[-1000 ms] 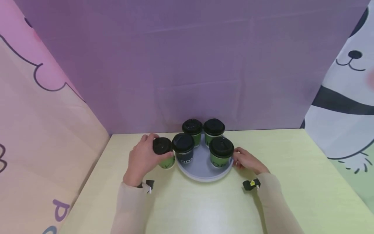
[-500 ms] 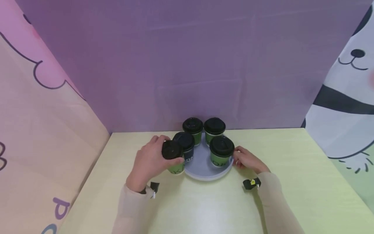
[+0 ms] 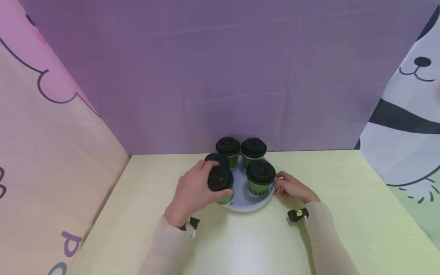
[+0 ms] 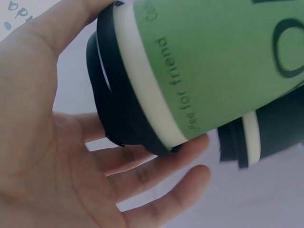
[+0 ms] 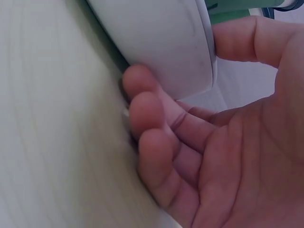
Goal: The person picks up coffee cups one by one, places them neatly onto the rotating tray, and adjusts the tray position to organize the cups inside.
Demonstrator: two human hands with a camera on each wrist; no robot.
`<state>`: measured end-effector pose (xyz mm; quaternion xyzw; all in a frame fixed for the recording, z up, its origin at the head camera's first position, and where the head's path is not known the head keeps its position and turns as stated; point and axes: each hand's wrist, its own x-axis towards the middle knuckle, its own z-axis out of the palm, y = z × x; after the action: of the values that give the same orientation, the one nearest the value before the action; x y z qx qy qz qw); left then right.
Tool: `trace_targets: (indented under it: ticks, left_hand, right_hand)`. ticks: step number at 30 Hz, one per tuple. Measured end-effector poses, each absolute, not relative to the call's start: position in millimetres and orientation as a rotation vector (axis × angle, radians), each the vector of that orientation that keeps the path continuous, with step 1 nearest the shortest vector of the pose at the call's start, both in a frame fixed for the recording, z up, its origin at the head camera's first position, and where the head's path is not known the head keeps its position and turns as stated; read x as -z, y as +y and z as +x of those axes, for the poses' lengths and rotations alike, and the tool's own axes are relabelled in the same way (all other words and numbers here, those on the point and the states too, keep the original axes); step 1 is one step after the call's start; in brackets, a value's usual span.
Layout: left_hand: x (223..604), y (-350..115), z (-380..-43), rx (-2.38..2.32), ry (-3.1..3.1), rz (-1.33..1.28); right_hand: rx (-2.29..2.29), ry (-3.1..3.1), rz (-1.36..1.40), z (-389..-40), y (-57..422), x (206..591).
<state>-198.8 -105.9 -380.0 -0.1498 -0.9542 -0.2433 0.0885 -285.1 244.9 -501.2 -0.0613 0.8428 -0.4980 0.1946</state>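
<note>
My left hand (image 3: 191,188) grips a green paper coffee cup (image 3: 220,180) by its black lid, thumb on the near side and fingers on the far side. In the left wrist view "for friend" reads on the cup's green sleeve (image 4: 204,61). The cup overlaps the left front of a round pale tray (image 3: 245,208) and partly hides a dark cup (image 3: 215,157) behind it. My right hand (image 3: 291,188) holds the tray's right edge, its thumb at the rim and the other fingers curled low against the side wall (image 5: 156,42).
Three more green cups with black lids stand on the tray: one at back left (image 3: 228,146), one at back right (image 3: 253,148), one at front right (image 3: 260,177). A purple backdrop (image 3: 220,76) rises behind the pale wooden table (image 3: 247,244).
The left hand has carried its green cup rightward, from beside the tray to over its left front, now covering much of the dark cup. The right hand stays at the tray's edge.
</note>
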Motion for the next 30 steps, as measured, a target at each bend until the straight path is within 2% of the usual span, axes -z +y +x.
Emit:
trace_targets:
  ticks: [14,30]
  left_hand:
    - [404,-72,-204,0.712,-2.732,-0.588]
    - [417,-54,-205,0.608,-2.765,-0.584]
  right_hand:
    - [1.391,2.352,-0.182,-283,247,500]
    - [1.457,2.34,-0.209,-283,247,501]
